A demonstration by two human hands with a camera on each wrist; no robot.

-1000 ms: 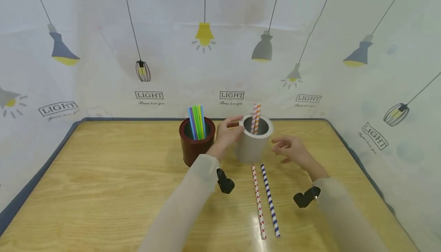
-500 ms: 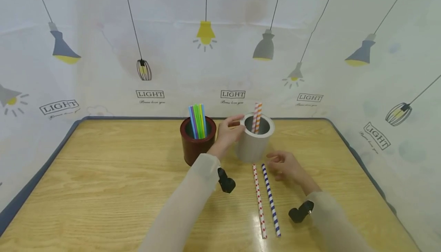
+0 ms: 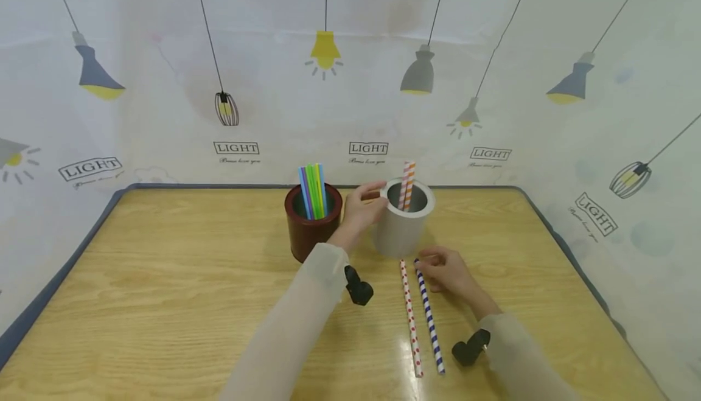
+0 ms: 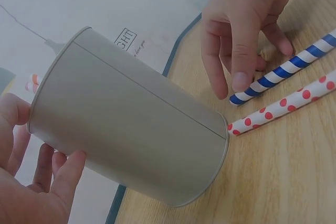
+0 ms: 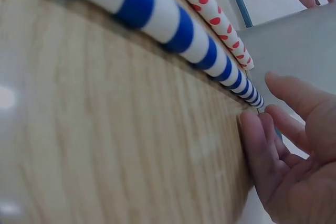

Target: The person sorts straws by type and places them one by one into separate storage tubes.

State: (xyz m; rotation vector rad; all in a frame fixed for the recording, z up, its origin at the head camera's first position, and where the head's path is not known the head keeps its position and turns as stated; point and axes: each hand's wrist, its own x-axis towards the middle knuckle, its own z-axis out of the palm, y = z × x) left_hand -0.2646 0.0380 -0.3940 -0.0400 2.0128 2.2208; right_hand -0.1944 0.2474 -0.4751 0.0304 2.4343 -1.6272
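In the head view my left hand (image 3: 362,209) holds the near-left rim of a grey cup (image 3: 398,237). The left wrist view shows its fingers at the rim and its thumb by the side wall. Pink-striped and orange-striped paper straws (image 3: 407,187) stand in the cup. My right hand (image 3: 446,273) is at the far end of a blue-striped paper straw (image 3: 429,322) lying on the table. In the right wrist view, its thumb and fingers are spread about the straw's tip (image 5: 257,99), with gaps showing. A red-dotted paper straw (image 3: 411,322) lies just left of it.
A dark red cup (image 3: 312,240) with several bright plastic straws (image 3: 312,194) stands left of the grey cup, close to my left forearm. The wooden table (image 3: 181,291) ends at a dark edge before a wall covering (image 3: 285,103) printed with lamps.
My right hand has come down and to the left, from beside the grey cup to the far end of the blue-striped straw. My left hand has stayed at the cup's rim.
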